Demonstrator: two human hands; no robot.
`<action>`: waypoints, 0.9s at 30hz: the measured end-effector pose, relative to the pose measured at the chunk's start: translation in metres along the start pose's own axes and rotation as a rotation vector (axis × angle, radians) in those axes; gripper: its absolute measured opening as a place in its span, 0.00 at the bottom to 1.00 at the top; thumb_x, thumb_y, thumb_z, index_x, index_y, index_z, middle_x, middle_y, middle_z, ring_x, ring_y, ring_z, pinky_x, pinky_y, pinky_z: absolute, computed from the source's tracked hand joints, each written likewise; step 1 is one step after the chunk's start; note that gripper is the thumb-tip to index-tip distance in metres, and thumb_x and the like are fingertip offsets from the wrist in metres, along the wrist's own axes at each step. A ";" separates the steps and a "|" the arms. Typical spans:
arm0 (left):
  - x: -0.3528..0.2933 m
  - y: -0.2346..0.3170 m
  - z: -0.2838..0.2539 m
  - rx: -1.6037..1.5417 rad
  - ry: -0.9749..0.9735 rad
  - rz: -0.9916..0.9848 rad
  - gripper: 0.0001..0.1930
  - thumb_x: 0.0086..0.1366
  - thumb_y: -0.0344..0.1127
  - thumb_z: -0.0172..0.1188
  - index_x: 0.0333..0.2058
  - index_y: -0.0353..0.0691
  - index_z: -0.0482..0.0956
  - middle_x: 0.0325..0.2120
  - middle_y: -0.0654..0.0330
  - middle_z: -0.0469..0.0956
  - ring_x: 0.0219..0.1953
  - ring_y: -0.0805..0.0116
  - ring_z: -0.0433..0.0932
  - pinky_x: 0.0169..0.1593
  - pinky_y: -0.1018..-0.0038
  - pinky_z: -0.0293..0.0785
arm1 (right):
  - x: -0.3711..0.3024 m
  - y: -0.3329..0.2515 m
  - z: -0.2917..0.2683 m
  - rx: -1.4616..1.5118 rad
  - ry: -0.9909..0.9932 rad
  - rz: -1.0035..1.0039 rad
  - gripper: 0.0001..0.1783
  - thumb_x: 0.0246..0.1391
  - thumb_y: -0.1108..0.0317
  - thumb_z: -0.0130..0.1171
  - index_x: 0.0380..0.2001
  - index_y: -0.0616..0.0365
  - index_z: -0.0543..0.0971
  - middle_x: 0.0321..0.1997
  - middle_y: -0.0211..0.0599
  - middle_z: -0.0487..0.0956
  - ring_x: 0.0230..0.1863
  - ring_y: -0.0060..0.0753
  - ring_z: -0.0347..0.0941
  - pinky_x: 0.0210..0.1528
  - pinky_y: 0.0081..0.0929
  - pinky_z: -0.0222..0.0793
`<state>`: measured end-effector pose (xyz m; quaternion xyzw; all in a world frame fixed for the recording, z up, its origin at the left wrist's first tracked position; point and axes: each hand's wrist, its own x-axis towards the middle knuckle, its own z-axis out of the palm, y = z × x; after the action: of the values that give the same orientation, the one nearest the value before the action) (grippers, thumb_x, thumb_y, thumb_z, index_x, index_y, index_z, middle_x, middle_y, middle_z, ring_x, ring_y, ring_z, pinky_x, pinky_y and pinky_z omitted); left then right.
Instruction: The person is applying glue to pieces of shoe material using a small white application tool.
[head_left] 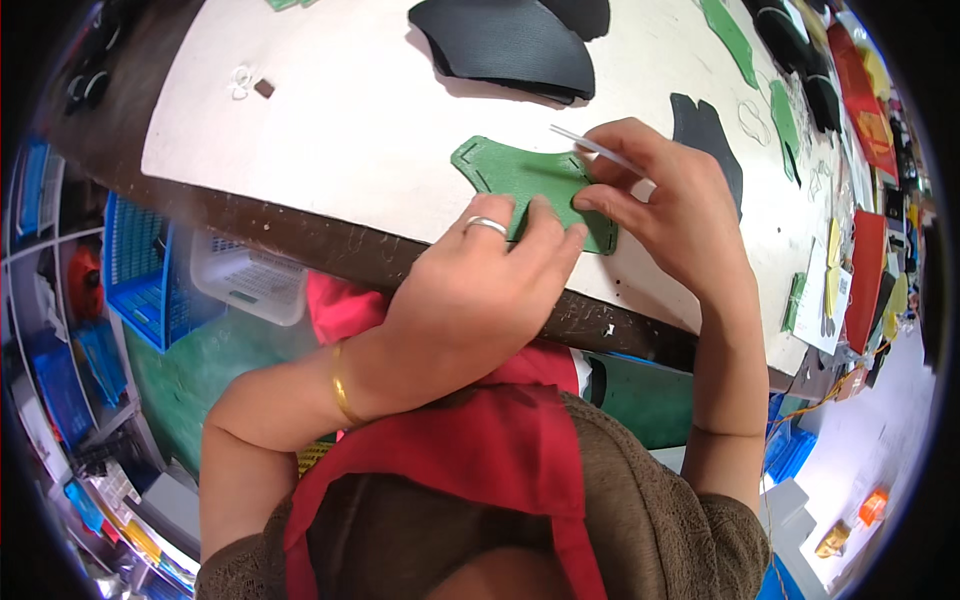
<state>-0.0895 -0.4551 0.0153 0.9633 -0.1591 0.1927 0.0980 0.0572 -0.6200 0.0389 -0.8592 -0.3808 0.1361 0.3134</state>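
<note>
On the white table board lies a green pattern piece (525,168) with curved edges and dark slot-like marks near its corners. My left hand (495,275), with a ring and a gold bangle, lies over its near edge, fingers spread and pressing it down. A thin, pale, refill-like stick (605,152) is pinched in my right hand (685,195), its tip pointing up and left above the green piece's far edge. The right thumb comes close to the piece's right side. Part of the green piece is hidden beneath my left fingers.
A stack of black curved pieces (505,48) lies farther back, another black piece (710,140) behind my right hand. Green strips (730,40) and loose thread (752,122) are at the right. The dark table edge (350,245) runs before me; blue basket (140,270) at lower left.
</note>
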 end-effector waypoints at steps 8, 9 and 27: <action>-0.001 0.027 0.004 0.107 -0.089 0.066 0.23 0.56 0.32 0.57 0.47 0.21 0.80 0.45 0.40 0.78 0.46 0.49 0.79 0.50 0.65 0.80 | 0.014 -0.025 -0.011 -0.046 0.124 -0.307 0.18 0.70 0.57 0.52 0.34 0.58 0.83 0.25 0.40 0.80 0.25 0.47 0.76 0.30 0.38 0.70; -0.002 0.029 0.006 0.102 -0.033 0.037 0.24 0.56 0.33 0.57 0.48 0.22 0.80 0.45 0.39 0.79 0.46 0.49 0.80 0.49 0.64 0.80 | 0.014 -0.029 -0.007 0.104 -0.016 -0.170 0.18 0.70 0.56 0.53 0.34 0.58 0.83 0.23 0.42 0.79 0.25 0.49 0.77 0.30 0.40 0.70; 0.003 0.032 0.009 0.066 -0.022 -0.068 0.18 0.57 0.35 0.57 0.44 0.32 0.83 0.48 0.45 0.81 0.43 0.57 0.79 0.43 0.75 0.82 | 0.057 -0.028 0.028 -0.161 -0.037 -0.446 0.09 0.66 0.64 0.61 0.37 0.59 0.82 0.29 0.40 0.81 0.26 0.39 0.81 0.29 0.28 0.74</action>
<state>-0.0951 -0.4876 0.0122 0.9730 -0.1208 0.1837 0.0708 0.0662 -0.5515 0.0355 -0.7734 -0.5764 0.0484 0.2594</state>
